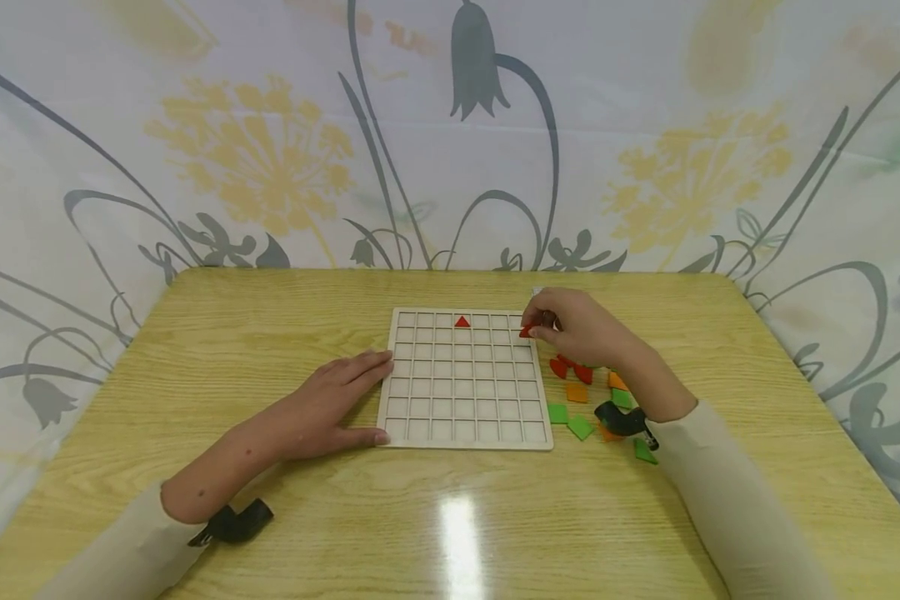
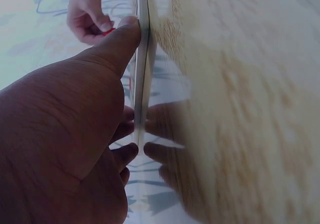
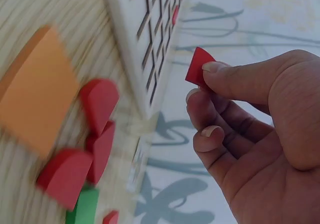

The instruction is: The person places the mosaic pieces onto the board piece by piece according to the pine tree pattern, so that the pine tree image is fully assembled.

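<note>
A white gridded board point(image 1: 454, 388) lies flat on the table, with a red triangle point(image 1: 462, 322) in a cell of its far row. My left hand point(image 1: 322, 407) rests at the board's left side, fingers and thumb extended and touching its edge. Over the far right corner, my right hand point(image 1: 587, 329) pinches a small red piece point(image 3: 196, 66) between thumb and index finger. That piece shows a pointed corner and a curved side; part of it is hidden behind the thumb. The other right fingers curl loosely below it.
Right of the board lie several red rounded pieces point(image 3: 101, 102), orange pieces point(image 1: 577, 392) and green pieces point(image 1: 581, 427), some under the right forearm. A small white patterned item point(image 1: 537, 292) is partly behind the right hand. A patterned curtain point(image 1: 270, 158) borders the table's far edge.
</note>
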Available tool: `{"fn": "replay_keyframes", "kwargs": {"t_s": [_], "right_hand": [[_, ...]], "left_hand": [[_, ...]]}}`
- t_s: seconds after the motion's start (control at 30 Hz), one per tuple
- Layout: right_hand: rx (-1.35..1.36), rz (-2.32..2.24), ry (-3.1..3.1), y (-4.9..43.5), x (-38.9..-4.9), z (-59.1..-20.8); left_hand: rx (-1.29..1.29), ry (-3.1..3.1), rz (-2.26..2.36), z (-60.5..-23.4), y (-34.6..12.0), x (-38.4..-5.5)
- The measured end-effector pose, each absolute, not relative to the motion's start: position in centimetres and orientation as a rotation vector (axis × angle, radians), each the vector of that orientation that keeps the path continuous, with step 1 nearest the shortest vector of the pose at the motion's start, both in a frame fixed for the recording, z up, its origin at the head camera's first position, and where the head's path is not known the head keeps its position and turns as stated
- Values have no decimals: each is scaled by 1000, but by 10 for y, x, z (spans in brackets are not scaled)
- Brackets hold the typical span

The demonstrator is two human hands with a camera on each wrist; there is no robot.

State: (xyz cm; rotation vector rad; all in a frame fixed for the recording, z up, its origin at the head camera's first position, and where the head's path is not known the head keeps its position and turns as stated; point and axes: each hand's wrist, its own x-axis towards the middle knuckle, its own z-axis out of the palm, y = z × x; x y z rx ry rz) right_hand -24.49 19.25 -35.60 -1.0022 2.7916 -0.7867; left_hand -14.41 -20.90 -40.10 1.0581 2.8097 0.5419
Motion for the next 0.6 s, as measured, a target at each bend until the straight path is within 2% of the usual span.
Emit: {"fn": "replay_keyframes", "kwargs": {"t_s": [0.6], "right_hand": [[-1071,-801,2758,153,-252,-354]], "left_hand": [[1059,2811,546,-400,-209,-144]]}}
